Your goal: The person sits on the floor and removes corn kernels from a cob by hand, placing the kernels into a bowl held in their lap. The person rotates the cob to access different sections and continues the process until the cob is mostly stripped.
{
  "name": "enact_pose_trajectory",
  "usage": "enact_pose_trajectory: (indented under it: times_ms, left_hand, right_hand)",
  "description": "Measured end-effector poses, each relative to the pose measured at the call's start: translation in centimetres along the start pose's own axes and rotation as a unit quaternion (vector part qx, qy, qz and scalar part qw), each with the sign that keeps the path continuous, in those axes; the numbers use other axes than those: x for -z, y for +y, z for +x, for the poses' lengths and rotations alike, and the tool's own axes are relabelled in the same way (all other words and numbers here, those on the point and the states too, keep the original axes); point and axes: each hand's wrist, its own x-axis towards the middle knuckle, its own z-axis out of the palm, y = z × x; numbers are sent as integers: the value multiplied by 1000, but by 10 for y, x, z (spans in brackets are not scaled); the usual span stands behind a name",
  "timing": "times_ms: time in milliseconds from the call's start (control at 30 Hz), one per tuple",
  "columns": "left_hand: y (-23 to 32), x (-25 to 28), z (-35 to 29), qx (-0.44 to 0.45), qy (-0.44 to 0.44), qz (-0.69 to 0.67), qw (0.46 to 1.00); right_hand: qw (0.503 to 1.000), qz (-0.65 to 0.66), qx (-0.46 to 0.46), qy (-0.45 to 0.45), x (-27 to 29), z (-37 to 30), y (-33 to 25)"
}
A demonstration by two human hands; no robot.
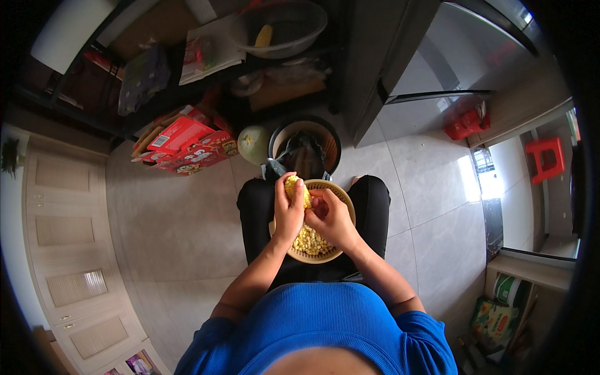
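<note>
An ear of yellow corn is held in my left hand, its fingers wrapped round the cob above the basket. My right hand presses against the side of the same cob, fingers curled and thumb bent; the exact contact is partly hidden by the hand. On my lap, between my knees, rests a round tan basket with a slotted wall. Loose yellow kernels cover its bottom below my hands.
Past my knees stands a round bin with a dark liner. Beside it lie a pale green melon and red cartons. A clear bowl holding another corn cob sits on the dark shelf. A refrigerator stands at right.
</note>
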Motion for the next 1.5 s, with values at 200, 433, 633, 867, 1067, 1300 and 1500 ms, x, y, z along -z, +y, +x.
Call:
enact_pose_trajectory:
  times_ms: [200, 433, 633, 867, 1067, 1300, 1500]
  left_hand:
    - [12, 1, 4, 32, 0, -26, 999]
    - [10, -1, 2, -1, 6, -20, 1000]
    - [0, 2, 3, 100, -13, -156, 983]
    - [21, 7, 4, 204, -61, -324, 922]
    - [34, 16, 11, 217, -122, -412, 877]
    - [22, 5, 6, 102, -59, -280, 953]
    - [19, -21, -6, 73, 101, -150, 981]
  right_hand:
    - [995, 102, -2, 5, 2, -1, 2]
    - [997, 82, -7, 13, 3, 3, -3]
    - [998, 0, 51, 27, 4, 0, -9]
    - [995, -11, 98, 18, 15, -1, 1]
    - [983, -152, 83, -59, 22, -6, 28]
    - [984, 166, -67, 17, 3, -9, 33]
    - [995, -3, 15, 94, -19, 8, -3]
